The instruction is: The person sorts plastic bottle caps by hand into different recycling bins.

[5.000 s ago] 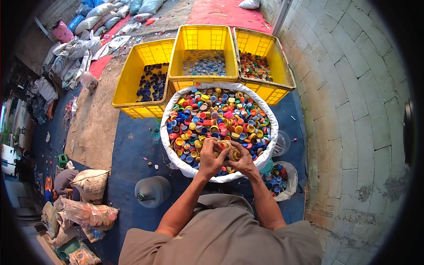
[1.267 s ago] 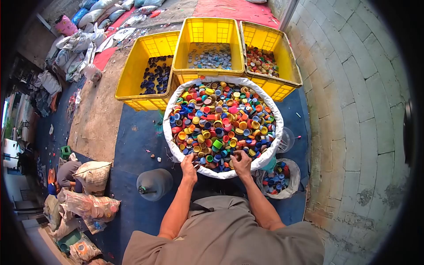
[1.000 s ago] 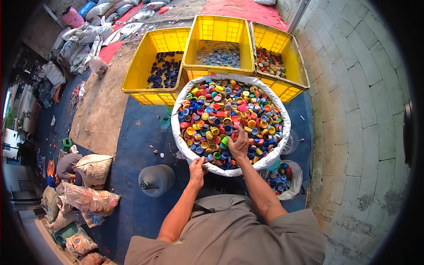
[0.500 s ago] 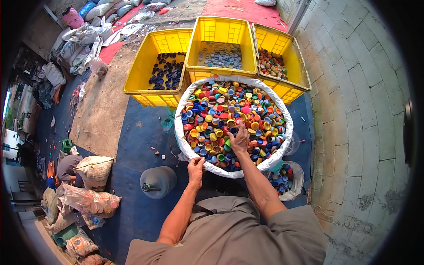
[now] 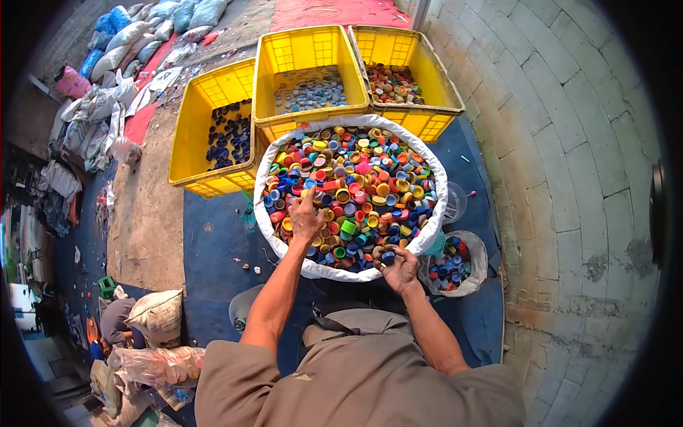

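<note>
A wide white sack (image 5: 440,213) filled with mixed coloured bottle caps (image 5: 363,178) stands on the blue mat in front of me. My left hand (image 5: 306,217) reaches into its left side, fingertips drawn together on the caps near a blue one; whether it holds one is unclear. My right hand (image 5: 398,269) is curled at the sack's near rim, fingers closed around a few caps. Behind the sack stand three yellow crates: the left crate (image 5: 186,146) holds dark blue caps, the middle crate (image 5: 265,71) pale grey-blue ones, and the right crate (image 5: 442,96) mixed reddish ones.
A small open bag of blue and red caps (image 5: 455,267) lies just right of the sack, beside a clear tub (image 5: 455,203). A large water jug (image 5: 242,313) lies at my left knee. Stuffed sacks (image 5: 153,313) pile up at the left. A paved brick surface (image 5: 569,178) borders the right.
The hands have swapped: my left hand let go of the sack's near rim and reached in among the caps, while my right hand drew back out to the near rim. The view shifted.
</note>
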### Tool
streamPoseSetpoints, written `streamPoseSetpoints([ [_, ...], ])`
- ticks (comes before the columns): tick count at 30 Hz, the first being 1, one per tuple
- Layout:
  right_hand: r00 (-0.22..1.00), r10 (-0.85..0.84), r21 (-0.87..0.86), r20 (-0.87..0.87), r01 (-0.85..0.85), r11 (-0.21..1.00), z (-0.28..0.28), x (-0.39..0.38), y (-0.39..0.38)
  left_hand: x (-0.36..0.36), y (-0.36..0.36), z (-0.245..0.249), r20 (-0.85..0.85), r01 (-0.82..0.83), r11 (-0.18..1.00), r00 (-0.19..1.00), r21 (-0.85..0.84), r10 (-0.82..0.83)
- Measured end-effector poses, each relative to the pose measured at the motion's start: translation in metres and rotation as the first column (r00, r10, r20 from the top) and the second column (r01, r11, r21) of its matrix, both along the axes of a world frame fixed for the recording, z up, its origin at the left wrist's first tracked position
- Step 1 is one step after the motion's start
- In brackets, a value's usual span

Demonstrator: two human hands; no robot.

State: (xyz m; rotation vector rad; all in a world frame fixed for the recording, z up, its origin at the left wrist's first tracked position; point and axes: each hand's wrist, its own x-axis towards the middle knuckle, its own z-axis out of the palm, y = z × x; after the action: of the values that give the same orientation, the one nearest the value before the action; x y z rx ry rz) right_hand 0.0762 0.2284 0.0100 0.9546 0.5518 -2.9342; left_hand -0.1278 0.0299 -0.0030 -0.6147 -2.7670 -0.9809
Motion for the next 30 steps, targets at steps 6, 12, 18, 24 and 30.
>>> streamPoseSetpoints([
  [6, 0.993, -0.074, 0.041, 0.094, 0.070, 0.997, -0.007, 0.037, 0.005, -0.017, 0.012, -0.005, -0.010, 0.099, 0.989, 0.995, -0.108, -0.100],
  [12, 0.988, -0.052, 0.169, 0.147, 0.026, 0.985, -0.007, 0.038, 0.011, -0.018, 0.020, -0.009, -0.010, 0.054, 0.998, 0.999, -0.024, -0.054],
  [18, 0.939, -0.095, 0.668, 0.330, -0.161, 0.726, -0.003, 0.006, 0.025, -0.001, 0.015, -0.010, 0.718, -0.642, 0.321, 0.623, 0.697, -0.311],
  [24, 0.955, -0.144, 0.947, 0.259, -0.280, -0.155, -0.021, -0.034, 0.064, 0.065, -0.008, 0.021, 0.604, -0.852, -0.029, 0.394, 0.524, -0.693],
  [30, 0.946, -0.040, 0.880, 0.321, -0.314, -0.356, -0.025, -0.065, 0.076, 0.114, -0.009, 0.015, 0.790, -0.918, 0.137, 0.236, 0.372, -0.566],
])
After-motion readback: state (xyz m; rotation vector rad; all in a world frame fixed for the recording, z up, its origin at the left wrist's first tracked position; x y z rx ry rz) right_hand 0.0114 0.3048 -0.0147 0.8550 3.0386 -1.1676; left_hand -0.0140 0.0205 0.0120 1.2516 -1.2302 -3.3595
